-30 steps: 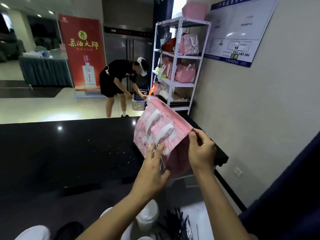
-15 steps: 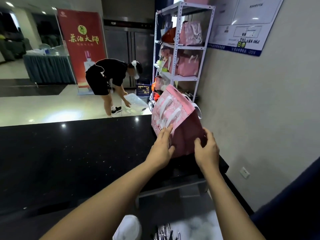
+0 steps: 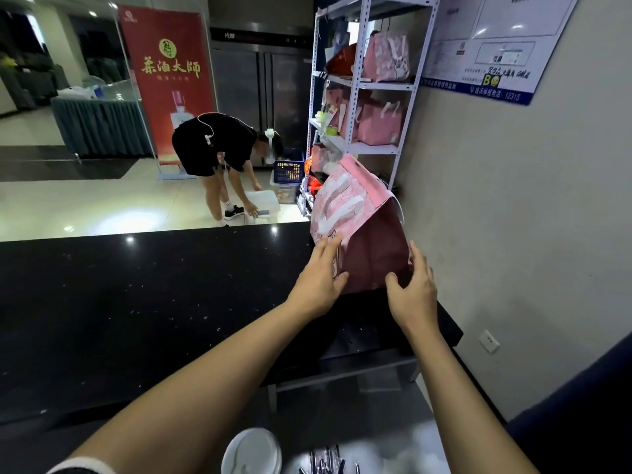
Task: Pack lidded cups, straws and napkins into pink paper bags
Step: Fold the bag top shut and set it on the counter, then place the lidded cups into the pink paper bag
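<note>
A pink paper bag (image 3: 362, 227) with white handles stands on the far right end of the black counter (image 3: 136, 302), its top folded over. My left hand (image 3: 319, 278) lies with straight fingers against the bag's left face. On the bag's lower right side is my right hand (image 3: 412, 289), fingers spread against the paper. A white lidded cup (image 3: 251, 451) and dark wrapped straws (image 3: 328, 461) lie on the lower steel surface near the bottom edge.
A white metal shelf (image 3: 355, 87) holding several pink bags stands behind the counter by the wall (image 3: 513, 217). A person in black bends over a plastic box (image 3: 261, 201) on the tiled floor beyond the counter. A red banner (image 3: 167, 83) stands further back.
The bag went from being held up in both hands to standing on the counter further away. Both hands slid down from its top edge to its sides.
</note>
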Demonstrator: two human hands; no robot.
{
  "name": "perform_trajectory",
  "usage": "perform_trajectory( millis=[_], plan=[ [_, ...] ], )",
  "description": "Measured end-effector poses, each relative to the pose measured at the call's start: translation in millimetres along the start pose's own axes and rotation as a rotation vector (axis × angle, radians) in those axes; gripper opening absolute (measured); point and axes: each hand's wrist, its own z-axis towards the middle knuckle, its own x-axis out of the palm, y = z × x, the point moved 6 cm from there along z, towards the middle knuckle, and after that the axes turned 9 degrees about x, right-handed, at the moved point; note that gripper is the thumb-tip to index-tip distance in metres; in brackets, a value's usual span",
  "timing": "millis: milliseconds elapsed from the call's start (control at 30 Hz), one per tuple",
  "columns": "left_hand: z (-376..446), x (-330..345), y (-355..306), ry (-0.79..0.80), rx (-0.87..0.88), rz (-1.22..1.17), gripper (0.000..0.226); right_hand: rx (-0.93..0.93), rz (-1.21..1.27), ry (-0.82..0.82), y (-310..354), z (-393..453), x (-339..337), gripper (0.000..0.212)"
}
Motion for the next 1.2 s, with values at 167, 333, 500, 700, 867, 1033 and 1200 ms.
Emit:
perform_trajectory(
  millis=[167,333,500,700,867,1033,1200],
  plan=[
    [-57,-22,-13,0.034,0.033,0.208,0.056,-0.104,-0.009,-0.052,6,-46,4,0.05],
    [-133,-54,-12,0.021,0.026,0.494,0.047,-0.283,-0.121,0.087,17,-118,43,0.041],
    [-214,-97,1,-0.074,-0.04,0.64,0.043,-0.41,-0.186,0.228,36,-192,86,0.041],
    [-322,-162,21,-0.183,-0.211,0.687,0.039,-0.507,-0.146,0.399,70,-280,142,0.041],
    [-422,-221,35,-0.259,-0.383,0.703,0.037,-0.582,-0.129,0.557,107,-369,188,0.042],
    [-529,-279,39,-0.356,-0.54,0.707,0.033,-0.642,-0.124,0.688,148,-469,230,0.042],
    [-643,-335,41,-0.419,-0.634,0.731,0.034,-0.716,-0.114,0.816,186,-585,269,0.045]
  ],
)
